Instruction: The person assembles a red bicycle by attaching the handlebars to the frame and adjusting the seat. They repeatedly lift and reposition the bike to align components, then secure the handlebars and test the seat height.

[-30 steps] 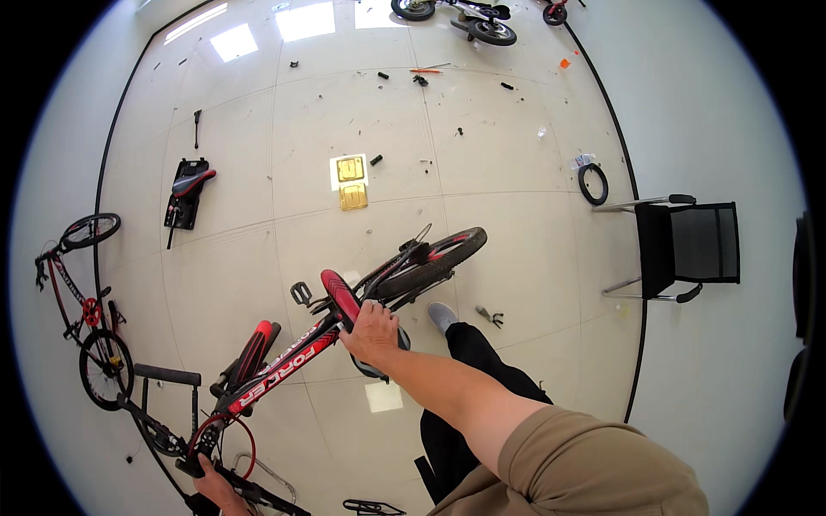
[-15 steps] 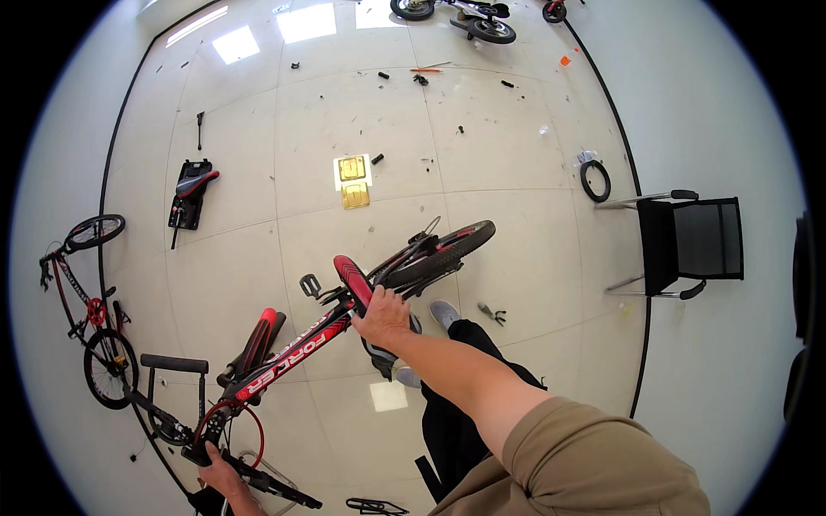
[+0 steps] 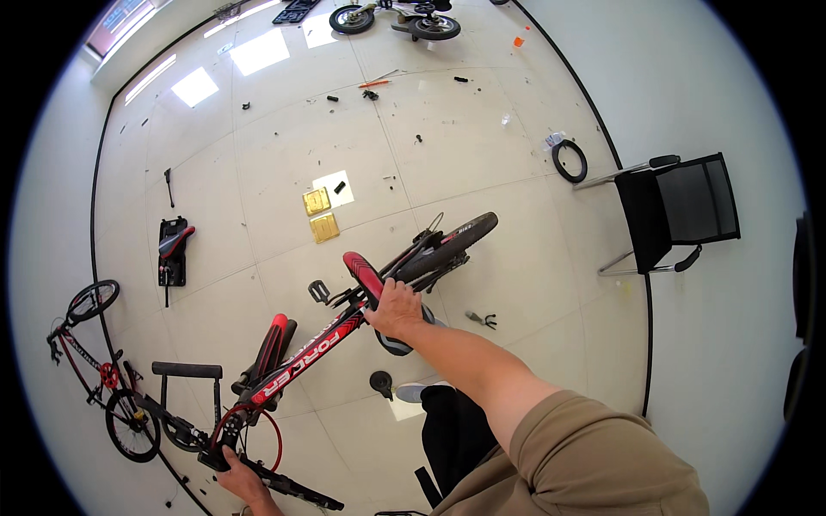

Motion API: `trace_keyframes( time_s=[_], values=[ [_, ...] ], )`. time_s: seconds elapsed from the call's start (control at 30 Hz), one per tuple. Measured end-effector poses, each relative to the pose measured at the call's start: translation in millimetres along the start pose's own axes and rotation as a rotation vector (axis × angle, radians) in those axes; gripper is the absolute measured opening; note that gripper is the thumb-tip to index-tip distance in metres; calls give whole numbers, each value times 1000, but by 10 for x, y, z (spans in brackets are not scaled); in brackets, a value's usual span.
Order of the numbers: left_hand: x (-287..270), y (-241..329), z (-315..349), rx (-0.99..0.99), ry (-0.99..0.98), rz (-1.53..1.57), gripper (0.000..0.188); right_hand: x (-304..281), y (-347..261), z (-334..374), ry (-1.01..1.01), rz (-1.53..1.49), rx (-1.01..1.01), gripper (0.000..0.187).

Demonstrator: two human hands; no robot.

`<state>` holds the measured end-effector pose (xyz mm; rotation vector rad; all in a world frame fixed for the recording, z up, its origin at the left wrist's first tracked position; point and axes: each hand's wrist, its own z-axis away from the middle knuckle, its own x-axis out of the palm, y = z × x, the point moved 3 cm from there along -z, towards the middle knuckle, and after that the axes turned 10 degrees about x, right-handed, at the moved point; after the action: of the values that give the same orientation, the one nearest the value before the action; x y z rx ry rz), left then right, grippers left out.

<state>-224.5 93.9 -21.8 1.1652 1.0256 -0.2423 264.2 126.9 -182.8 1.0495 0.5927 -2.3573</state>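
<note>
A red and black bicycle (image 3: 314,351) leans across the floor in front of me. Its rear wheel (image 3: 460,241) points to the upper right and its front end to the lower left. My left hand (image 3: 243,480) is closed around the black handlebar (image 3: 297,490) close to the stem, its fingers partly hidden. With my right hand (image 3: 397,308) I grip the bicycle beside a curved red and black part (image 3: 363,273) with chevron stripes, at the frame's upper end. A black pedal (image 3: 319,291) sticks out on the far side. Red cables (image 3: 277,434) loop near the stem.
Another bicycle (image 3: 107,376) lies at the left wall. A saddle (image 3: 175,243) rests on a black case. Yellow squares (image 3: 324,228), a tyre (image 3: 570,161), a black chair (image 3: 662,206), a forked tool (image 3: 482,320) and a round black piece (image 3: 381,383) stand or lie around. Another small bike (image 3: 413,21) is at the back.
My view has shifted, so the floor things sit further left and lower. Both hands keep their hold on the bicycle. The round black piece now shows beside my shoe.
</note>
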Motion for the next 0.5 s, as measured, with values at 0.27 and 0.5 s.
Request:
trace_keyframes(
  time_s=[0.27, 0.5],
  values=[
    [141, 585, 367, 28, -27, 39, 40, -276, 256, -257, -23, 18, 1, 72],
    [960, 1308, 564, 145, -156, 62, 33, -878, 935, -791, 30, 7, 139, 81]
  ],
)
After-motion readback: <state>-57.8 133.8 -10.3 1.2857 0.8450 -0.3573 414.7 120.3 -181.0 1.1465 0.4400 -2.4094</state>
